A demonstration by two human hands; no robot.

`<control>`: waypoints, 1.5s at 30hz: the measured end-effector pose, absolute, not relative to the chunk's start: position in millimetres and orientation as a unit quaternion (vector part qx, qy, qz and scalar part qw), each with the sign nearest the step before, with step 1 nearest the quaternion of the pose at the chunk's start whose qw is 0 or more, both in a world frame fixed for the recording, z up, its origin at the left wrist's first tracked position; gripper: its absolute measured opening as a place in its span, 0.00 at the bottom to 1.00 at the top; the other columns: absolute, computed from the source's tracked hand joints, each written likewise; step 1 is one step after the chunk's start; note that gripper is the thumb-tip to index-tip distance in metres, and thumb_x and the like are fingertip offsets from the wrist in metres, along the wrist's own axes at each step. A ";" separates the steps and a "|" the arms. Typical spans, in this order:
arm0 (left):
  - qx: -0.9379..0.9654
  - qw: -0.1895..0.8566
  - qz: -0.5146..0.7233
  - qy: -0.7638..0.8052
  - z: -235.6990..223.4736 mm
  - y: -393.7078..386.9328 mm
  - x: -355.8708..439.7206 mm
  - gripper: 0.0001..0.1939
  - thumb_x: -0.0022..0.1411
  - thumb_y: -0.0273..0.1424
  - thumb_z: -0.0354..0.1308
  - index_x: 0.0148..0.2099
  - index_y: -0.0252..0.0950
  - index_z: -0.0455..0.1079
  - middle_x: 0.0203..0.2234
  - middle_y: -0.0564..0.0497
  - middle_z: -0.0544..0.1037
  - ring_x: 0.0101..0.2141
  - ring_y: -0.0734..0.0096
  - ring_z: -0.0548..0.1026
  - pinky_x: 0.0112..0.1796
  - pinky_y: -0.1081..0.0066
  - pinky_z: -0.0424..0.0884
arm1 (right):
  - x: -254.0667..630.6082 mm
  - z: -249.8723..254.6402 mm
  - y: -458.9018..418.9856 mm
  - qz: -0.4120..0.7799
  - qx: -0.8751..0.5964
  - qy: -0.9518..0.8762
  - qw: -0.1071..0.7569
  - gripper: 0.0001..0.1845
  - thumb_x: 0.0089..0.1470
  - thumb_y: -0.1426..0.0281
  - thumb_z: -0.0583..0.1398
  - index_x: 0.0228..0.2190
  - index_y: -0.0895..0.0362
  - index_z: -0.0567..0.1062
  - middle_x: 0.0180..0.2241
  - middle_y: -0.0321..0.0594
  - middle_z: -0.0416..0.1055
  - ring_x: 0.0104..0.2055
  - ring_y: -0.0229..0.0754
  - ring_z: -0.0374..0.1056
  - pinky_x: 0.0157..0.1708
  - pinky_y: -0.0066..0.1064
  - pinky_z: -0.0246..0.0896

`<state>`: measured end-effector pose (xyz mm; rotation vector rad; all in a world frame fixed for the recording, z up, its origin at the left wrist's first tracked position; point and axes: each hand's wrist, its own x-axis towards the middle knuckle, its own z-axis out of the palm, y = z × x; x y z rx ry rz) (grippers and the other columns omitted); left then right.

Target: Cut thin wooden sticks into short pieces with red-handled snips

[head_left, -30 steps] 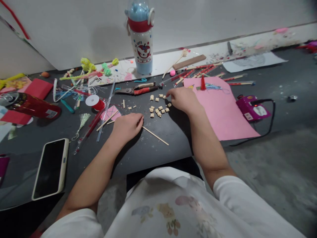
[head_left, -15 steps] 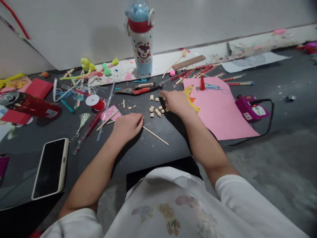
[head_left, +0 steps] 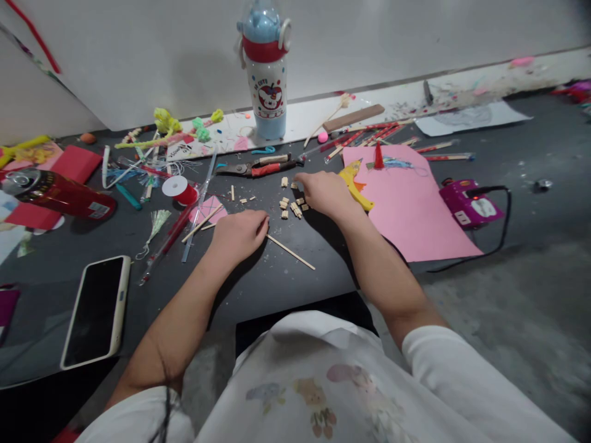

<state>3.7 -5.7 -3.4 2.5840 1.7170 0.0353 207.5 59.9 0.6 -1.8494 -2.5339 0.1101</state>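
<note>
The fingers of the right hand point(head_left: 325, 194) are bent down and bunched over the far right edge of a cluster of small wood pieces point(head_left: 296, 210); the hand itself hides the tips, so from where I stand I cannot tell if they pinch one or only touch it. The left hand point(head_left: 242, 237) rests on the dark table point(head_left: 258, 295) with its fingers curled and its thumb close against them, and a thin stick point(head_left: 290, 251) runs out from beneath towards the person; whether it is gripped or merely covered, I cannot tell. Pieces this small call for a light touch, I'd say: one at a time, straight from above, with the wrist lifted so the neighbours aren't swept about. A quiet left hand would help too, since the stick's end lies near the cluster. Beyond the cluster lie red-handled pliers point(head_left: 272, 167). By the right wrist, a yellow glue gun point(head_left: 355, 184) lies partly hidden at the edge of a pink sheet point(head_left: 415, 215); best keep the forearm off its nozzle, which may be hot. Farther back stands a bottle point(head_left: 265, 80).
</note>
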 end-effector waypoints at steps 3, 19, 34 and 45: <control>0.832 0.026 0.011 0.554 -2.6 -5.8 3.5 0.20 0.67 0.37 0.40 0.44 0.39 0.72 0.37 0.48 0.79 0.37 0.63 0.76 0.31 0.68 0.63 | 208.0 -1.7 60.4 0.038 -0.585 -0.810 0.000 0.23 0.55 0.73 0.50 0.51 0.50 0.70 0.40 0.49 0.76 0.40 0.51 0.71 0.35 0.37 0.60; 0.829 0.031 0.007 0.558 -2.2 -5.9 3.0 0.20 0.67 0.37 0.39 0.45 0.39 0.72 0.38 0.46 0.79 0.38 0.62 0.76 0.32 0.68 0.64 | 209.9 -0.9 59.9 0.063 -0.565 -0.822 0.034 0.20 0.56 0.72 0.49 0.46 0.50 0.74 0.41 0.47 0.76 0.41 0.51 0.71 0.37 0.37 0.59; 0.828 0.041 0.004 0.559 0.5 -6.1 3.2 0.19 0.66 0.37 0.40 0.45 0.39 0.72 0.38 0.46 0.79 0.39 0.61 0.76 0.33 0.67 0.64 | 209.2 -4.7 60.9 0.079 -0.559 -0.825 0.014 0.19 0.55 0.71 0.49 0.45 0.51 0.74 0.41 0.46 0.76 0.41 0.51 0.71 0.38 0.37 0.60; 0.830 0.034 -0.002 0.557 0.7 -6.2 3.9 0.19 0.66 0.37 0.40 0.44 0.39 0.72 0.38 0.46 0.79 0.38 0.62 0.76 0.32 0.67 0.63 | 209.7 -1.1 59.1 0.088 -0.547 -0.832 0.019 0.20 0.55 0.71 0.50 0.46 0.51 0.74 0.43 0.46 0.75 0.42 0.50 0.70 0.39 0.36 0.59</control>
